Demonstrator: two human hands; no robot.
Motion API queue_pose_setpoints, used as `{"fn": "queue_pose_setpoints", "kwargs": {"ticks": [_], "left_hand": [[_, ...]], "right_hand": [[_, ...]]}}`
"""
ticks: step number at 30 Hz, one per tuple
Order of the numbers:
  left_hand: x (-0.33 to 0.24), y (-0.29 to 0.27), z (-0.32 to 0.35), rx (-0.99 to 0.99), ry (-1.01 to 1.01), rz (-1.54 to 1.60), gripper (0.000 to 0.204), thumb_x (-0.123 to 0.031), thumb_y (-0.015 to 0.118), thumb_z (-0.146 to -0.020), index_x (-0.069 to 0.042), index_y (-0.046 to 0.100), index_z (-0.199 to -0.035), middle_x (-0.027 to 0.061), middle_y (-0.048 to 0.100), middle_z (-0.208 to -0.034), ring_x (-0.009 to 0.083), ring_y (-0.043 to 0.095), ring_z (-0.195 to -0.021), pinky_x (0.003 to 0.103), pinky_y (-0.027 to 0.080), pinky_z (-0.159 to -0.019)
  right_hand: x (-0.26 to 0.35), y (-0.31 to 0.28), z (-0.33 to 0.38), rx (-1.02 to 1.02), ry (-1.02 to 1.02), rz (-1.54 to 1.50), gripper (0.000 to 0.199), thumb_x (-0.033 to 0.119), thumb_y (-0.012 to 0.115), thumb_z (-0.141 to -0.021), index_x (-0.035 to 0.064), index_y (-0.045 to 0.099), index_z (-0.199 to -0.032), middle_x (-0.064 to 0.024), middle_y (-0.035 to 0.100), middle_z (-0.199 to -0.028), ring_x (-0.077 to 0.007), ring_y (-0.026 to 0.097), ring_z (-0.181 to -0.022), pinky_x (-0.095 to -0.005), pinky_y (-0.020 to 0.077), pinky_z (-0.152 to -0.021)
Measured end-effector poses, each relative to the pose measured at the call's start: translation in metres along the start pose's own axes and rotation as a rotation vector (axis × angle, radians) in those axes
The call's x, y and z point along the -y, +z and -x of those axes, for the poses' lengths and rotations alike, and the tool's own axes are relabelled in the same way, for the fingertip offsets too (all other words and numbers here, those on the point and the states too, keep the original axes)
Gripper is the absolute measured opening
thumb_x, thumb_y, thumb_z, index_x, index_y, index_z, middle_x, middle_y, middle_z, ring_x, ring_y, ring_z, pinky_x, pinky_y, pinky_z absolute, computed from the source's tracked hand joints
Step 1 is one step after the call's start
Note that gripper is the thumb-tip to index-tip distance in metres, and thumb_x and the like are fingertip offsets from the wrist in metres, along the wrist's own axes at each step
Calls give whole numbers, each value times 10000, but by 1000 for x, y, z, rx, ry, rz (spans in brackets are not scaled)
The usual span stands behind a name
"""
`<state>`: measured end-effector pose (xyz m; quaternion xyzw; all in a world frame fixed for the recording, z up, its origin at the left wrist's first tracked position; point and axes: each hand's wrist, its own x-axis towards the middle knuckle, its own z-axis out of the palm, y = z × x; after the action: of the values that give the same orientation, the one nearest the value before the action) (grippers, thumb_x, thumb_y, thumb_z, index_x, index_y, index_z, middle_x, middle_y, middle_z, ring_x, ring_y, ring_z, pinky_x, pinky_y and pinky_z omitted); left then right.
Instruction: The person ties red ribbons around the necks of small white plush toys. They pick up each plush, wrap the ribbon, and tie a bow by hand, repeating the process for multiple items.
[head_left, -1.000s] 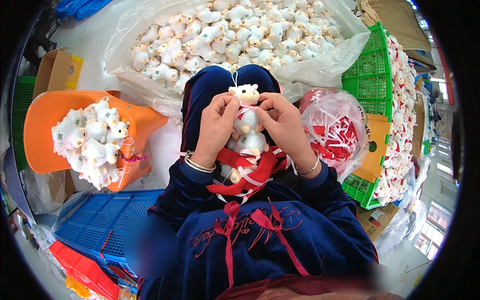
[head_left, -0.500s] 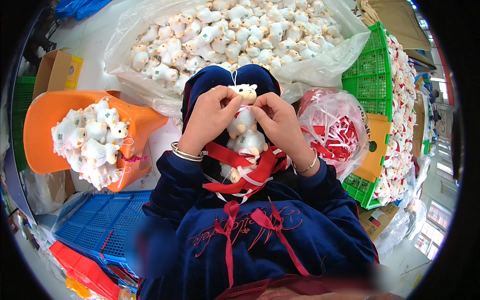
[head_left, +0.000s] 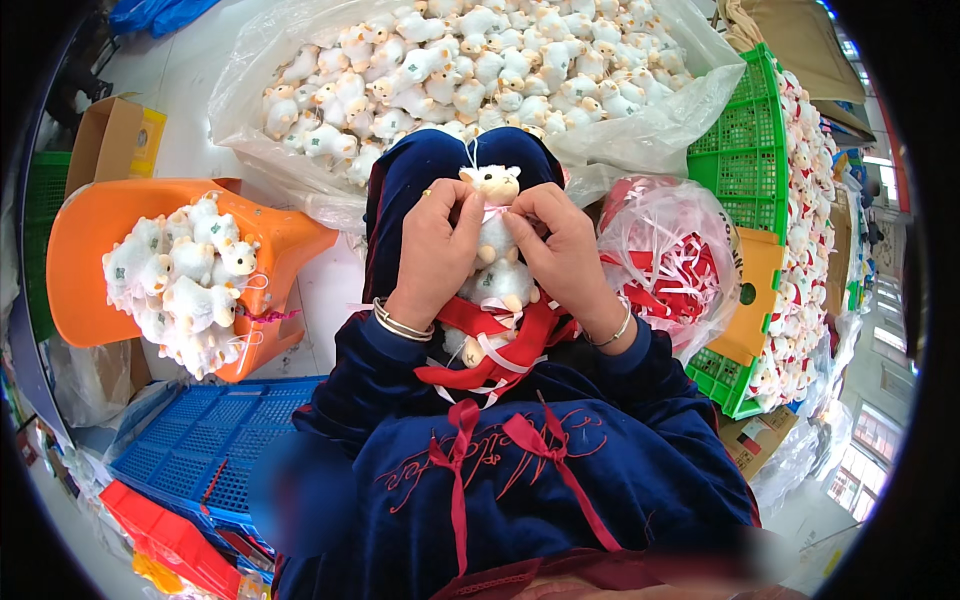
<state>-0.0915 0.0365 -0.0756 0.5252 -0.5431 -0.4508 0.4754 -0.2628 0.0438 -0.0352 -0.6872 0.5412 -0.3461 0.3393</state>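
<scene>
A white plush sheep (head_left: pixel 492 182) with a cream face and a hanging loop sits upright between my hands, over my lap. A thin pale pink ribbon (head_left: pixel 491 211) goes round its neck. My left hand (head_left: pixel 438 245) is closed in a pinch on the ribbon at the left of the neck. On the other side, my right hand (head_left: pixel 556 250) pinches at the ribbon, thumb against forefinger. The fingertips partly hide the ribbon's ends. Below lie another plush sheep (head_left: pixel 500 284) and red cloth strips (head_left: pixel 452 375) with pale ribbons, heaped on my lap.
Ahead is a big clear plastic bag (head_left: pixel 240 110) full of plush sheep. More sheep lie on an orange chair (head_left: pixel 75 270) at left. A plastic bag of red pieces (head_left: pixel 685 270) stands at right, beside a green crate (head_left: pixel 735 150). Blue crates (head_left: pixel 190 440) are at lower left.
My left hand and wrist have moved right, closer to the sheep's neck. The red cloth on my lap has shifted a little. My right hand has barely moved.
</scene>
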Motion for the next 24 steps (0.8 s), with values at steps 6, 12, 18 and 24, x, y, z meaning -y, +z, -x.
{"fn": "queue_pose_setpoints", "kwargs": {"ticks": [6,12,18,24], "left_hand": [[-3,4,0,-33,62,-99,131,-128,626,-1009,1,610,-991,111,653,-731,212,621,-598,333,489,-561],[-6,5,2,28,-177,133,139,-125,625,-1020,11,612,-991,73,660,-686,87,585,-561,285,463,-502],[-10,-3,-1,53,-175,76,169,-146,639,-1004,17,647,-963,74,668,-709,91,602,-592,286,482,-545],[-30,-26,-11,211,-274,-72,211,-184,604,-1025,7,626,-938,49,646,-712,84,563,-519,262,438,-485]], "right_hand": [[7,-14,-6,-19,-80,252,88,89,721,-880,21,687,-925,-108,678,-884,-322,617,-830,-405,490,-753],[17,-17,-9,34,83,126,79,72,703,-931,-5,687,-927,-64,658,-778,-114,613,-670,-283,456,-584],[30,-19,-15,132,223,126,118,99,668,-920,-18,658,-932,-185,677,-833,-355,675,-756,-411,515,-664],[24,-12,-16,123,190,72,118,105,661,-930,-11,658,-948,-193,683,-822,-340,682,-738,-395,511,-643]]}}
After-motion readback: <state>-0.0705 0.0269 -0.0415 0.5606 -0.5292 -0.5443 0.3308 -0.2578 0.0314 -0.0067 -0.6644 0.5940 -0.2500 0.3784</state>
